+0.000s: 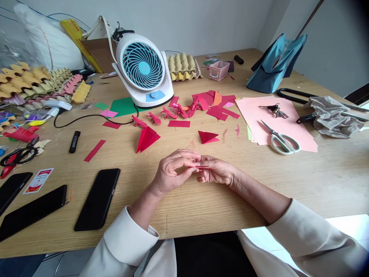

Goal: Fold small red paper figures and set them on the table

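Where left hand (175, 170) and right hand (216, 170) meet above the worktop's (184, 207) near side, both grips are closed on a red paper piece (204, 167): thin, narrow, seen nearly edge-on, largely finger-covered. Pink basket (219, 72) at back, right of egg trays (182, 64); contents unclear. Teal bag (263, 79) farther right, interior hidden. Cardboard box (100, 53) left of fan (144, 67), contents unreadable.

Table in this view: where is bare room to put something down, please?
Bare wood lies between the right forearm and the pink sheets, and between the left hand and the black phone nearest it. Crowded: red paper pieces before the fan.
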`<state>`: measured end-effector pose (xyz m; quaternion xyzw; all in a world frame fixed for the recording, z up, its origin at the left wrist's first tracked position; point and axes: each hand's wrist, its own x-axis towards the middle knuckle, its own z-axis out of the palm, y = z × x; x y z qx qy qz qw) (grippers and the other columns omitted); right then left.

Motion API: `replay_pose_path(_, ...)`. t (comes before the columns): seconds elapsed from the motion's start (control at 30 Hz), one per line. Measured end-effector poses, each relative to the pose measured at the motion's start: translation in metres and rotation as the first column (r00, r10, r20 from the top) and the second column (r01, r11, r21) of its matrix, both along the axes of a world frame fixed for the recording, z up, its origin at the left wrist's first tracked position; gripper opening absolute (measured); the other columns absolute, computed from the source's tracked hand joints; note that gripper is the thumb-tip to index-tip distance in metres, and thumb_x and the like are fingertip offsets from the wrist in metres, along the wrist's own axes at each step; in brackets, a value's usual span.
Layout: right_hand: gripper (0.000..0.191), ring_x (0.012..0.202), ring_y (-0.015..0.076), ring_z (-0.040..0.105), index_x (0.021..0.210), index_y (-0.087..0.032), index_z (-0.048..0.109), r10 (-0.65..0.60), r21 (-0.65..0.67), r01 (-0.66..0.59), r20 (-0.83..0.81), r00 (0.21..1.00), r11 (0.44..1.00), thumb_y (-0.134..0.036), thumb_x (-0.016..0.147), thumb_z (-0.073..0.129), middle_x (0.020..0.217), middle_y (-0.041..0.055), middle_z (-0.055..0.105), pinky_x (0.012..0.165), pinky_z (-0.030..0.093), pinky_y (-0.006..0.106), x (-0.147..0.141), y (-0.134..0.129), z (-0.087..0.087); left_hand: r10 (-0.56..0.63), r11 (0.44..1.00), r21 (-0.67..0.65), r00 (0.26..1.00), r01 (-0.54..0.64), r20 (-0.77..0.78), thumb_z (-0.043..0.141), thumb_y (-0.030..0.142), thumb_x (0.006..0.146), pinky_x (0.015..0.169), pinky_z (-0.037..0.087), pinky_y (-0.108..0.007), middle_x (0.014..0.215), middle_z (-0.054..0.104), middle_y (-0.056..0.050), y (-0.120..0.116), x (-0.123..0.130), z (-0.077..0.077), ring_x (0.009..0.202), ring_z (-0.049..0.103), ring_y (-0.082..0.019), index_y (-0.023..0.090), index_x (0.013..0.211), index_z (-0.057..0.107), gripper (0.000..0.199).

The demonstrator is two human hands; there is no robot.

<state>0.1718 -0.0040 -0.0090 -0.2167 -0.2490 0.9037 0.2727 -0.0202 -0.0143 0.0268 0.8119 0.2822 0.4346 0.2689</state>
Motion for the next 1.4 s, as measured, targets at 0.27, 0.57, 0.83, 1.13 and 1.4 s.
replay_pose_path(0.27, 0.037, 0.072, 0.0108, 0.066, 0.106, -0.018, 0.06, -0.215, 0.257, 0.147, 0.262, 0.941, 0.955, -0.037, 0.08, 0.078, 0.091, 0.004, 0.07, 0.07, 0.056, 0.025, 0.001, 0.003, 0.005, 0.263, 0.897, -0.396, 0.957, -0.197, 0.121, 0.066, 0.029, 0.09, 0.086, 0.056, -0.032, 0.096, 0.078, -0.006, 0.002, 0.002, -0.014, 0.089, 0.073, -0.019, 0.019, 0.093, 0.071, 0.012)
replay_pose_path(0.57, 0.033, 0.08, 0.0135, 0.062, 0.099, -0.019, 0.063, -0.541, 0.671, 0.274, 0.224, 0.811, 0.689, -0.044, 0.081, 0.075, 0.09, 0.0028, 0.065, 0.075, 0.05, 0.028, 0.002, 0.009, 0.009, 0.329, 0.475, -0.862, 0.873, 0.177, 0.361, 0.085, 0.039, 0.07, 0.075, 0.055, -0.03, 0.086, 0.077, -0.006, 0.006, 0.005, -0.02, 0.076, 0.074, -0.018, 0.015, 0.09, 0.064, 0.038)
replay_pose_path(0.83, 0.036, 0.075, 0.0144, 0.063, 0.093, -0.02, 0.065, -0.493, 0.677, 0.27, 0.158, 0.856, 0.685, -0.05, 0.078, 0.078, 0.085, 0.0022, 0.066, 0.073, 0.053, 0.03, 0.0, 0.008, 0.009, 0.316, 0.395, -0.886, 0.87, 0.243, 0.38, 0.09, 0.04, 0.063, 0.072, 0.056, -0.029, 0.091, 0.077, -0.007, 0.005, 0.007, -0.019, 0.074, 0.073, -0.018, 0.015, 0.088, 0.064, 0.044)
replay_pose_path(1.13, 0.034, 0.068, 0.0125, 0.062, 0.089, -0.019, 0.066, -0.488, 0.681, 0.252, 0.177, 0.855, 0.688, -0.049, 0.08, 0.076, 0.079, 0.0011, 0.066, 0.073, 0.054, 0.03, 0.001, 0.008, 0.011, 0.3, 0.373, -0.898, 0.887, 0.231, 0.353, 0.09, 0.044, 0.061, 0.066, 0.055, -0.025, 0.082, 0.075, -0.005, 0.005, 0.008, -0.017, 0.069, 0.071, -0.015, 0.014, 0.088, 0.065, 0.047)
replay_pose_path(1.4, 0.028, 0.067, 0.0117, 0.063, 0.086, -0.018, 0.06, -0.416, 0.666, 0.198, 0.184, 0.89, 0.719, -0.038, 0.079, 0.08, 0.076, -0.0012, 0.065, 0.068, 0.051, 0.028, 0.004, 0.01, 0.003, 0.222, 0.457, -0.873, 0.928, 0.172, 0.3, 0.084, 0.04, 0.072, 0.065, 0.052, -0.023, 0.083, 0.076, -0.004, 0.005, 0.005, -0.021, 0.067, 0.07, -0.013, 0.013, 0.088, 0.064, 0.036)
